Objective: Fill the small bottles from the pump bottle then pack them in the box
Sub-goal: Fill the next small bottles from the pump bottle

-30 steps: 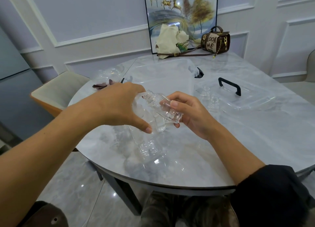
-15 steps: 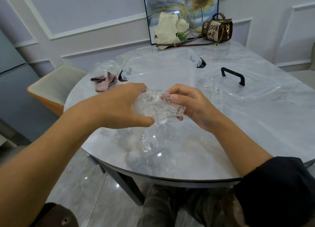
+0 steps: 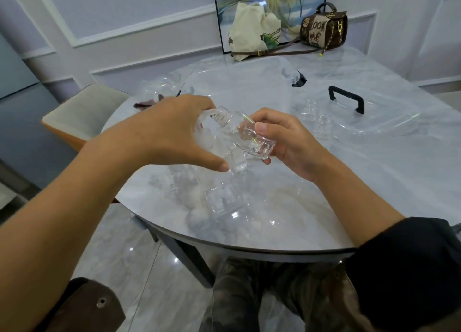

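Right hand [image 3: 287, 142] holds small bottle [image 3: 243, 132] tilted — left hand [image 3: 169, 134] grips pump bottle [image 3: 222, 199].

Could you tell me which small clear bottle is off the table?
The clear plastic bottle held in the right hand; two others stand on the table.

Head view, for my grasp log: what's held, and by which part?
The right hand pinches the small bottle by its base end. The left hand covers the pump bottle from above; grip hidden.

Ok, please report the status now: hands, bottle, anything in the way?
Left hand grips pump bottle top. Right hand holds small bottle tilted, neck at the spout. Nothing in the way.
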The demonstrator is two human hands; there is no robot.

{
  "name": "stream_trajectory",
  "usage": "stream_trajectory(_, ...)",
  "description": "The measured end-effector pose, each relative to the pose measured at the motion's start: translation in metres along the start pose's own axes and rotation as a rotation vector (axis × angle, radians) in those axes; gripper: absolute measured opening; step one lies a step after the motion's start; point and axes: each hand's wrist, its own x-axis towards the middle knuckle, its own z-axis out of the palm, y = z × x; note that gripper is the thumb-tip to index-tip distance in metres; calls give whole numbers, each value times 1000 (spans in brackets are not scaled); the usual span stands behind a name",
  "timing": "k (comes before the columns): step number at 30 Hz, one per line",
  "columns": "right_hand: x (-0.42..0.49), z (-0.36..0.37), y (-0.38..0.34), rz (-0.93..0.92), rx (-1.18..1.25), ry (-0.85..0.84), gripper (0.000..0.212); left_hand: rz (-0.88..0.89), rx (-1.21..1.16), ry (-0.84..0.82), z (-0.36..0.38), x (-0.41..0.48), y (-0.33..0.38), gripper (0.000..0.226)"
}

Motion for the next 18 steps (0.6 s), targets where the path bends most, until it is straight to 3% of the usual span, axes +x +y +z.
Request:
stream_trajectory(6, 0, -1, 1, 3, -2, 0, 54, -18, 53, -10, -2, 2, 2, 105)
stream_trajectory(9, 0, -1, 1, 0, 4, 1, 54, -11, 65, -22, -5, 3, 1, 100)
stream_trajectory(18, 1, -1, 0, 0, 18, 2, 42, 5, 96, -45, -8, 7, -1, 92)
